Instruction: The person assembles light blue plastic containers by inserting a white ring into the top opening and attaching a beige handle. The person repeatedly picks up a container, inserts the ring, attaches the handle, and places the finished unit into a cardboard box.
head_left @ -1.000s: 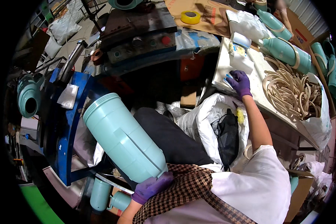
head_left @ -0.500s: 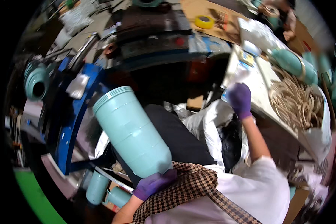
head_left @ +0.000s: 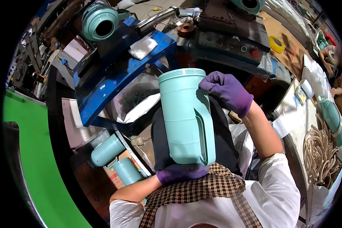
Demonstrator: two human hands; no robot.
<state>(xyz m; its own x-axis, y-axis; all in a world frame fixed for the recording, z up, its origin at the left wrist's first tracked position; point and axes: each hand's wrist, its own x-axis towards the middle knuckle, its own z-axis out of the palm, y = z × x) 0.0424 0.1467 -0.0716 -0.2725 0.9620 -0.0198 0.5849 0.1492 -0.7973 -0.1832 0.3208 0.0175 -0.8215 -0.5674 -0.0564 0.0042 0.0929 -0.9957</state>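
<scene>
A turquoise plastic jug shell point(head_left: 180, 117) with a threaded rim and a long side handle stands tilted over my lap, rim away from me. Its base rests against my left hand point(head_left: 182, 173), in a purple glove, which supports it from below; those fingers are partly hidden. My right hand point(head_left: 230, 93), also gloved in purple, is pinched closed at the jug's upper right side, just under the threads and above the handle. Whatever its fingertips may hold is too small or hidden to make out.
A blue metal frame point(head_left: 117, 76) stands left, with a clear plastic piece point(head_left: 142, 48) on it. Similar turquoise jugs point(head_left: 108, 150) lie lower left. At right is a white worktop point(head_left: 294, 110) beside coiled beige strips point(head_left: 321, 159). Another person point(head_left: 336, 70) sits far right.
My right hand has come from the white worktop to the jug's upper side. The jug has turned more upright, its handle now facing right. My view has swung left.
</scene>
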